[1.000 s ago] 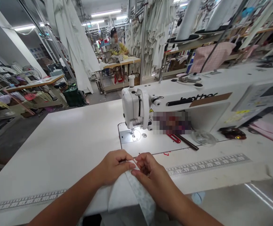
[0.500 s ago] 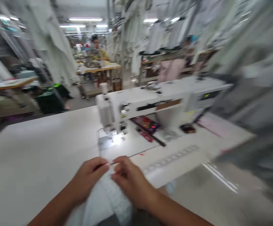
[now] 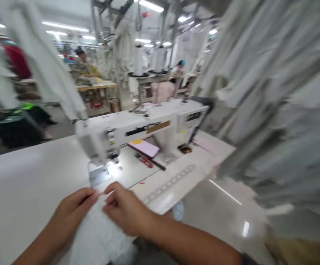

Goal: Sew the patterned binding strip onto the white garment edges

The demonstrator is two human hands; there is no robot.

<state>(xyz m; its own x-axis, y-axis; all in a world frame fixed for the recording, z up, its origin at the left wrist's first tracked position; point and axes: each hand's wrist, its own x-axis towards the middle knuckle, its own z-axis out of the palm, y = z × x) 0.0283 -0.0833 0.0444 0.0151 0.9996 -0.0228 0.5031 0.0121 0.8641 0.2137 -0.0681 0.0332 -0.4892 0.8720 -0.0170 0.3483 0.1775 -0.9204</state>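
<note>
We find the left hand [image 3: 75, 209] and the right hand [image 3: 127, 210] both closed on a white fabric piece [image 3: 96, 230], the fingers pinching its upper edge, though motion blur hides the exact hold. The fabric lies on the white sewing table [image 3: 24, 173] and runs toward the near edge, just in front of the needle plate [image 3: 99, 176] of the sewing machine [image 3: 138, 129]. Lettering on the machine arm is too blurred to read. The digital display [image 3: 192, 117] is lit, but its digits cannot be read with certainty. Under the arm lies a pink sheet [image 3: 144, 148] bearing a yellow label, near a red tool [image 3: 146, 162]. A printed ruler scale [image 3: 171, 184] runs along the table, its numerals illegible. Pale garments [image 3: 273, 99] hang at right.
</note>
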